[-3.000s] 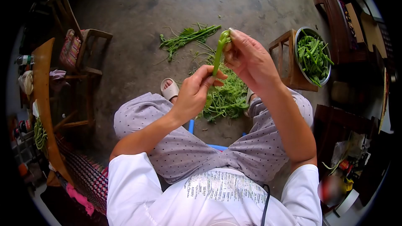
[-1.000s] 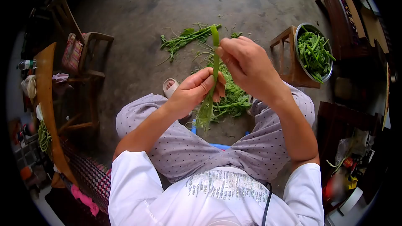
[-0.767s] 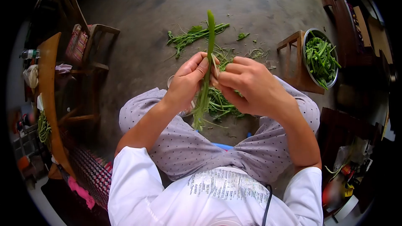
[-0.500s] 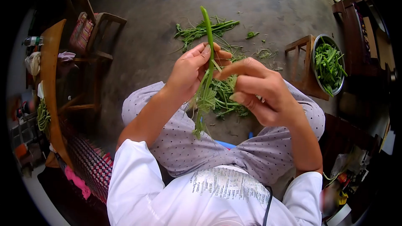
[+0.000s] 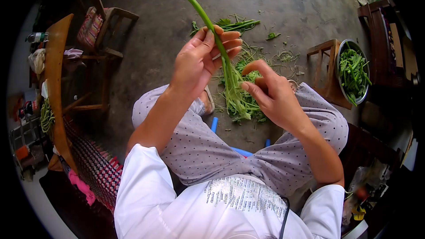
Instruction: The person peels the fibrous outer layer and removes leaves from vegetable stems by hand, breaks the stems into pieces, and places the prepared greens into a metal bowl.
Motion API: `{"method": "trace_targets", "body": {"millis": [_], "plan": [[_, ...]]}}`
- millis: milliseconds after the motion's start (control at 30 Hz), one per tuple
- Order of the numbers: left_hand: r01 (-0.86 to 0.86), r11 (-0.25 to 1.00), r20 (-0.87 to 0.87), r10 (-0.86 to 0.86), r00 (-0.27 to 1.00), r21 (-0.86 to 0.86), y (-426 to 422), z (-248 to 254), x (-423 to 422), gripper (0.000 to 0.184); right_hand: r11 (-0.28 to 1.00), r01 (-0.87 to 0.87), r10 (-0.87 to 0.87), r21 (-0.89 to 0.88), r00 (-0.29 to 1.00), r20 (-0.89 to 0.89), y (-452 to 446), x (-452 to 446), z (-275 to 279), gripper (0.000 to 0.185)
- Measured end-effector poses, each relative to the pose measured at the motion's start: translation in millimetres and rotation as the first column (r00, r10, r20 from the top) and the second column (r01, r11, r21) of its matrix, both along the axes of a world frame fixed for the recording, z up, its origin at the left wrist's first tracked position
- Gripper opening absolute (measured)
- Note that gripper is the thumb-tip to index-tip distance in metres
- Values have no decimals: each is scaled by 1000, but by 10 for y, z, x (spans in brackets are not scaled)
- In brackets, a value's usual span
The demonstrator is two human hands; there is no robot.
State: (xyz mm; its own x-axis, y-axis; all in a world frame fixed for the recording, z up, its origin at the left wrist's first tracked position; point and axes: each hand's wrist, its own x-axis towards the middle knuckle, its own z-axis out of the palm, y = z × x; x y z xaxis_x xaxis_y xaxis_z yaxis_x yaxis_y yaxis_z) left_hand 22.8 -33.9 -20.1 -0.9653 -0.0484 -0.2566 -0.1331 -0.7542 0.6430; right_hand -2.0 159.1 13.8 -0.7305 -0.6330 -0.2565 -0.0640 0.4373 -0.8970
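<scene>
My left hand (image 5: pixel 193 64) grips a long green vine shoot (image 5: pixel 199 9) between thumb and fingers. Its bare, thick stem slants up to the left, while pale, crumpled leaves (image 5: pixel 235 102) hang from the lower end. Close to the right of those leaves is my right hand (image 5: pixel 281 102), thumb and forefinger apart, the other fingers partly bent. I see nothing between its fingertips. Below and behind lies a heap of green leaves and stems (image 5: pixel 254 110) on the floor, partly hidden by the hanging leaves and my right hand. Farther off is another bunch of greens (image 5: pixel 237 24).
A metal basin (image 5: pixel 365 86) of cut green stems stands on a wooden stool (image 5: pixel 327 46) at the right. Thin peeled strings (image 5: pixel 285 56) litter the concrete floor. On the left are a wooden chair (image 5: pixel 117 13) and a tabletop edge (image 5: pixel 55 93).
My left hand has risen slightly, and the shoot now leans farther left. My right hand has moved down from near the stem, its thumb and forefinger apart beside the hanging leaves.
</scene>
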Motion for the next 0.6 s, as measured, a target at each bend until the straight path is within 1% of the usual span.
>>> {"method": "trace_targets", "body": {"millis": [33,67,100,133,167,200,233,267,300,333,400,433,500,567,600], "plan": [[-24,999,-20,24,1000,-28,-26,6,-7,19,997,-71,72,9,997,-35,2,2,3,13],[-27,999,-21,27,999,-31,-69,6,-13,19,988,-125,107,-87,977,-187,26,33,-160,8],[-68,997,-51,66,996,-41,-130,6,-22,20,987,-130,111,-90,976,-188,72,25,-190,8],[-110,993,-83,105,991,-51,-190,7,-32,20,954,-288,298,79,918,-260,134,10,-212,7],[-115,992,-84,110,990,-55,-244,30,-43,20,873,-417,481,253,825,-297,194,0,-225,9],[-199,978,-99,192,976,-69,-297,71,-58,19,787,-467,570,403,800,-185,251,0,-211,10],[-282,956,-117,272,955,-81,-356,98,-68,19,787,-471,573,399,797,-189,323,-2,-251,10],[-323,940,-125,310,943,-110,-429,109,-68,19,678,-504,654,536,746,-127,402,-2,-324,8],[-327,938,-129,312,941,-115,-480,127,-58,19,548,-520,720,655,692,-52,470,-5,-392,6],[-327,937,-134,312,941,-119,-527,143,-46,20,549,-520,722,654,689,-58,523,-7,-444,6],[-333,935,-138,317,938,-121,-585,152,-18,21,537,-439,673,720,737,-52,632,-26,-534,1],[-332,934,-145,314,938,-128,-610,147,-10,22,537,-440,675,720,735,-55,669,-56,-578,1],[-333,933,-151,313,938,-136,-659,163,5,22,343,-394,674,853,736,69,762,-121,-688,9],[-418,896,-143,399,906,-150,-725,204,16,20,343,-372,683,863,729,43,939,-155,-906,8],[-423,893,-148,403,903,-152,-783,216,29,20,284,-357,679,890,730,76,966,-175,-956,11]]}}
